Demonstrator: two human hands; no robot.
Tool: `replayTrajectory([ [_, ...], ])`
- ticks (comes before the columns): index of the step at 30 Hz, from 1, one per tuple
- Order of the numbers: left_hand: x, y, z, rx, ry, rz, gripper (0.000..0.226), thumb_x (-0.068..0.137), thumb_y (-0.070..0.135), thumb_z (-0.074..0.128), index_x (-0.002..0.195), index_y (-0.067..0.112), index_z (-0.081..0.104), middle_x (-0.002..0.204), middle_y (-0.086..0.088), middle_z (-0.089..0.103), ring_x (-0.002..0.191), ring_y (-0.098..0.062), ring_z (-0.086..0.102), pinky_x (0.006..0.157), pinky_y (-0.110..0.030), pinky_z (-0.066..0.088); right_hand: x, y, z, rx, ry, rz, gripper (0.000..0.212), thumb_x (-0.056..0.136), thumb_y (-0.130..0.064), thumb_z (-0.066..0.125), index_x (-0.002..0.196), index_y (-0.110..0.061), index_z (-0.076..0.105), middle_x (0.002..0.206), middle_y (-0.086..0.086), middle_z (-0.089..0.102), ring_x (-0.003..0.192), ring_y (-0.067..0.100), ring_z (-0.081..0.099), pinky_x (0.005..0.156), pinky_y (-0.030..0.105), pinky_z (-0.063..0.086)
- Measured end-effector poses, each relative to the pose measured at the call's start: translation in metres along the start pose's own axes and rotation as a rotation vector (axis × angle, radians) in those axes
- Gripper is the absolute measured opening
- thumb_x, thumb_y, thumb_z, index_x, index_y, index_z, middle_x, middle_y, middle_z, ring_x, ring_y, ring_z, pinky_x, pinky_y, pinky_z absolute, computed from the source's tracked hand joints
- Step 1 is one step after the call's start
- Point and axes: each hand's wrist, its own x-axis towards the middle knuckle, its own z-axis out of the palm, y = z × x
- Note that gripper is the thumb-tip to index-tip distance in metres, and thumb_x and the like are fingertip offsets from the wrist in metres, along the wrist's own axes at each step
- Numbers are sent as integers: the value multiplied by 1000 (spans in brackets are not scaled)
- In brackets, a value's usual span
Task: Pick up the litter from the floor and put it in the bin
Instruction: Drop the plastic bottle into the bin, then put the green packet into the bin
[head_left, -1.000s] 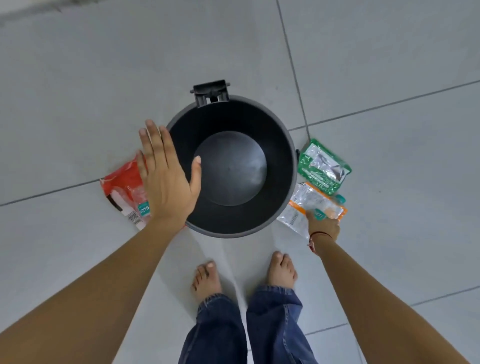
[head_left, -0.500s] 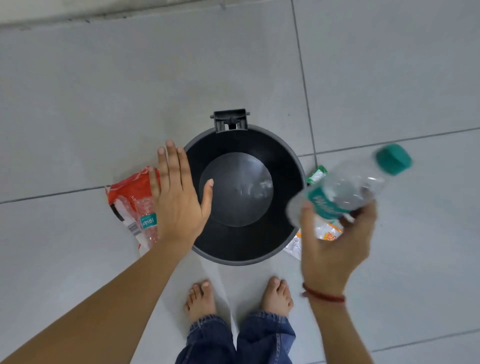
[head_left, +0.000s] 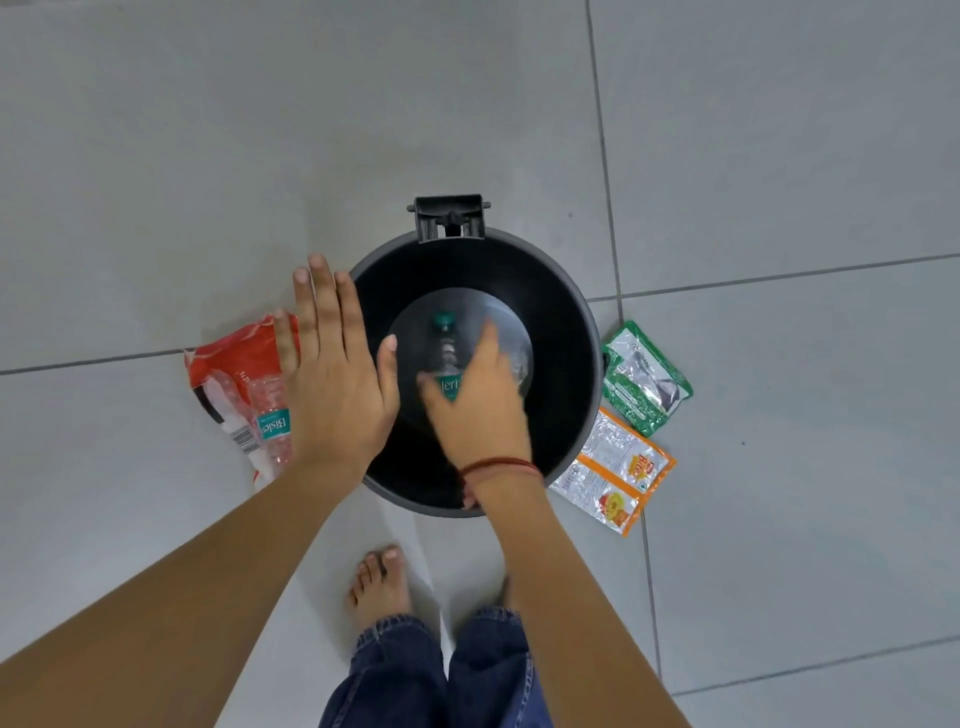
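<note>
A round black plastic bin (head_left: 566, 332) with a hinge bracket at its far rim stands open on the pale grey tiled floor (head_left: 208, 156), and the right hand (head_left: 480, 410) reaches over its mouth with its fingers (head_left: 431, 387) closed round a clear plastic water bottle with a teal cap and teal label (head_left: 445, 353) — the bottle points cap-first away from the person, above the bin's grey bottom, held inside the rim's outline and not yet let go. A red thread band (head_left: 498, 465) circles that wrist. The left hand (head_left: 332, 379) hovers flat, fingers spread and holding nothing, over the bin's left edge, its thumb reaching in over the opening. It partly hides what lies on the floor beneath it: a crumpled red and white plastic bag (head_left: 228, 374) with a second clear bottle with a teal label (head_left: 270, 423) resting on it, just beside the bin. On the bin's right side lie a green foil sachet (head_left: 647, 376) and, nearer the person, an orange and silver foil sachet (head_left: 615, 470) — the two close together, the orange one touching the bin wall. Bare feet (head_left: 379, 584) and blue denim trouser legs (head_left: 389, 675) stand just behind the bin
</note>
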Motion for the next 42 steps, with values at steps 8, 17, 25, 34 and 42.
replayTrajectory([
  [8, 1, 1, -1, 26, 0, -5, 64, 99, 38, 18, 150, 0, 9, 159, -23, 8, 147, -36, 7, 118, -48, 7, 73, 122, -82, 31, 472, 211, 63, 87, -21, 62, 139, 1, 33, 137, 24, 41, 125, 36, 43, 105, 47, 38],
  [17, 0, 0, 5, 43, 42, 3, 65, 100, 40, 20, 151, 2, 9, 159, -22, 6, 148, -35, 5, 118, -49, 6, 107, 185, -28, -469, -33, 474, 58, 98, -17, 38, 147, -3, 10, 149, 31, 23, 129, 48, 37, 105, 56, 37],
  [25, 1, 0, 6, 58, 38, 0, 65, 99, 41, 17, 151, 3, 6, 160, -21, 7, 148, -34, 6, 118, -49, 7, 85, 145, -48, -156, 382, 325, 31, 94, -10, 35, 118, -4, 53, 96, 24, 62, 87, 37, 59, 82, 44, 49],
  [34, 0, 1, 4, 21, 36, -9, 61, 101, 35, 21, 151, 3, 8, 160, -20, 7, 148, -32, 5, 118, -51, 7, -31, 27, -38, 241, 215, -449, 58, 80, 7, 31, 136, -1, 41, 147, 12, 36, 139, 26, 32, 117, 39, 26],
  [42, 0, 0, 5, 13, 36, -10, 63, 100, 32, 27, 152, 4, 5, 161, -19, 4, 148, -31, 2, 118, -53, 5, 24, 37, 8, -405, -484, -66, 83, 85, -12, 66, 148, -11, 13, 156, 22, 3, 144, 35, 8, 118, 44, 19],
])
